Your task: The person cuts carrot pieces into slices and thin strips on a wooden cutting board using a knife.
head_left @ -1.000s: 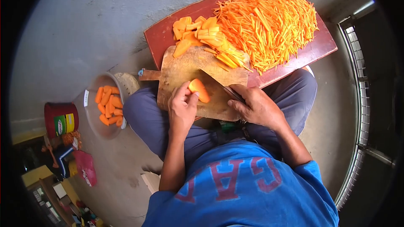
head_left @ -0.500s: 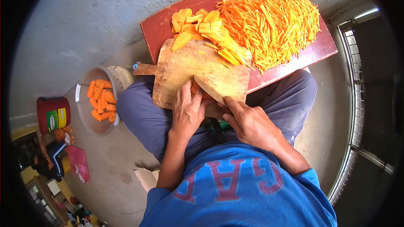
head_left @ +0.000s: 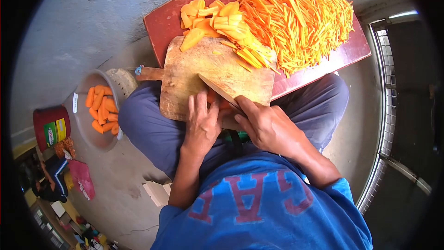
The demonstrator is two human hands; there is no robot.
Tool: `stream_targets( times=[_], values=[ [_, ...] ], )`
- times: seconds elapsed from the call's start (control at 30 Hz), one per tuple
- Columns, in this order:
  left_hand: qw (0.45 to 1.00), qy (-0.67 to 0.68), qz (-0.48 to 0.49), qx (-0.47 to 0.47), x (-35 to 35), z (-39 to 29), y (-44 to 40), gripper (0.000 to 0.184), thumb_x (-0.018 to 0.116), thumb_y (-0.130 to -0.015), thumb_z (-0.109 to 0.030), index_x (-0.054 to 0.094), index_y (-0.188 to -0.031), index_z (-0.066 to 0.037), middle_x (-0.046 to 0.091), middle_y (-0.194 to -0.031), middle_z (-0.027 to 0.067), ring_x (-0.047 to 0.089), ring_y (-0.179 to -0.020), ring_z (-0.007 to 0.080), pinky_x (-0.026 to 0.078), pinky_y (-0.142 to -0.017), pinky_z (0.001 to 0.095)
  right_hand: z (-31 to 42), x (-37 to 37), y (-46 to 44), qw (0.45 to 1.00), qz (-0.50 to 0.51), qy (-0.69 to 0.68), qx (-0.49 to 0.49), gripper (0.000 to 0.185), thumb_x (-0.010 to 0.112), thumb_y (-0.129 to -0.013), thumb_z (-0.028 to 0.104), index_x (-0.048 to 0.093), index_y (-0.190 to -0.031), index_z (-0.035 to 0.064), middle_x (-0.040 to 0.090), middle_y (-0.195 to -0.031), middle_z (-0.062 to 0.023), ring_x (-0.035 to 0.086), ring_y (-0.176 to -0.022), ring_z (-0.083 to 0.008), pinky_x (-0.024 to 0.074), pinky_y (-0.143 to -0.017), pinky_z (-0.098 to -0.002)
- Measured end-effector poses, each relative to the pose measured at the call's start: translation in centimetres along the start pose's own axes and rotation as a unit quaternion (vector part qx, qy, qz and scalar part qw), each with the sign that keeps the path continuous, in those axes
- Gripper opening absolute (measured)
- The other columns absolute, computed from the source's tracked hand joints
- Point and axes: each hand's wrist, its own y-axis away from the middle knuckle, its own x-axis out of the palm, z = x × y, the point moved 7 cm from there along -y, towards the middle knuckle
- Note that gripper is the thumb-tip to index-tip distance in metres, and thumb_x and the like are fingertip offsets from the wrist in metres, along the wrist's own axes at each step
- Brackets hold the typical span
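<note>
The person sits cross-legged, with a wooden cutting board [head_left: 185, 76] reaching from the near edge of the dark red worktop [head_left: 164, 25] out over the lap. Its handle points off to the left, with something blue tied at the end. On the near half of that board, just in front of the body, lies an orange carrot piece [head_left: 212, 96], and I can see only a little of it past the fingers and blade. The left hand [head_left: 203, 122] is curled down on it, fingers bent and close together, pinning it to the wood. The right hand [head_left: 268, 127] is closed around the handle of a knife [head_left: 218, 90], whose blade slants across the carrot right beside the left fingertips, its tip towards the board's far left.

Beyond the board, towards the worktop's left corner, flat carrot slices [head_left: 203, 18] lie piled, some overlapping the board's far edge. A big heap of carrot matchsticks [head_left: 296, 23] covers much of the right side, up to the far edge.

On the floor by the left knee stands a translucent basin [head_left: 83, 127] holding whole carrots [head_left: 101, 109]. Past it are a dark red bucket [head_left: 41, 132] and a pink bag [head_left: 81, 178].
</note>
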Motion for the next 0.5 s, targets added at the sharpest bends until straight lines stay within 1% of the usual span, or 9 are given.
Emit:
stream_targets(
  times=[0.03, 0.13, 0.23, 0.33, 0.43, 0.5],
  values=[
    [1.0, 0.004, -0.007, 0.004, -0.1, -0.1, 0.0, 0.041, 0.08, -0.103, -0.022, 0.073, -0.137, 0.001, 0.056, -0.148, 0.0309, 0.059, -0.118, 0.0519, 0.055, -0.101, 0.0607, 0.2, -0.2, -0.3, 1.0, -0.02, -0.005, -0.023, 0.025, 0.069, -0.111, 0.016, 0.056, -0.123, -0.0011, 0.073, -0.089, -0.0328, 0.075, -0.086, -0.0542, 0.0584, -0.071, -0.0631],
    [0.999, 0.013, -0.028, 0.009, -0.4, -0.2, -0.2, 0.042, 0.082, -0.102, -0.021, 0.073, -0.137, 0.001, 0.056, -0.147, 0.0307, 0.059, -0.117, 0.0509, 0.055, -0.1, 0.0605, 0.6, -1.0, 1.1, 0.997, 0.039, -0.013, 0.063, 0.026, 0.069, -0.111, 0.014, 0.059, -0.131, -0.0008, 0.075, -0.101, -0.0331, 0.073, -0.096, -0.0564, 0.0585, -0.077, -0.0613],
    [0.999, 0.017, -0.035, 0.007, -0.5, -0.1, -0.2, 0.044, 0.082, -0.101, -0.021, 0.072, -0.139, 0.0, 0.057, -0.146, 0.0299, 0.06, -0.116, 0.0501, 0.055, -0.099, 0.0597, 1.3, -1.6, 2.6, 0.998, 0.019, 0.004, 0.056, 0.027, 0.068, -0.112, 0.014, 0.059, -0.132, -0.0011, 0.074, -0.1, -0.0336, 0.073, -0.096, -0.0564, 0.0583, -0.077, -0.0608],
    [0.999, 0.013, -0.034, 0.013, -0.4, -0.2, -0.3, 0.047, 0.082, -0.101, -0.021, 0.071, -0.143, 0.0, 0.058, -0.145, 0.0296, 0.06, -0.115, 0.0497, 0.055, -0.098, 0.0589, -0.4, -0.2, 1.3, 0.996, 0.054, -0.006, 0.076, 0.03, 0.068, -0.112, 0.014, 0.059, -0.136, -0.0015, 0.074, -0.105, -0.034, 0.073, -0.095, -0.056, 0.0585, -0.078, -0.0601],
    [0.999, 0.012, -0.04, 0.011, -0.5, -0.2, -0.1, 0.049, 0.082, -0.101, -0.021, 0.071, -0.143, 0.0, 0.059, -0.146, 0.03, 0.06, -0.115, 0.0497, 0.055, -0.098, 0.0584, -0.4, -0.3, -0.3, 1.0, 0.01, -0.016, 0.016, 0.025, 0.068, -0.111, 0.014, 0.056, -0.127, -0.0013, 0.073, -0.092, -0.0341, 0.074, -0.089, -0.0558, 0.0588, -0.073, -0.0637],
    [0.999, 0.017, -0.042, 0.006, -0.6, -0.1, -0.3, 0.048, 0.082, -0.101, -0.021, 0.071, -0.143, 0.0, 0.059, -0.146, 0.0298, 0.06, -0.115, 0.0497, 0.055, -0.098, 0.0585, 0.1, -1.0, 0.6, 0.999, 0.014, -0.024, 0.03, 0.025, 0.068, -0.111, 0.014, 0.056, -0.126, -0.0014, 0.074, -0.094, -0.0344, 0.074, -0.089, -0.0564, 0.0589, -0.074, -0.0636]
  ],
)
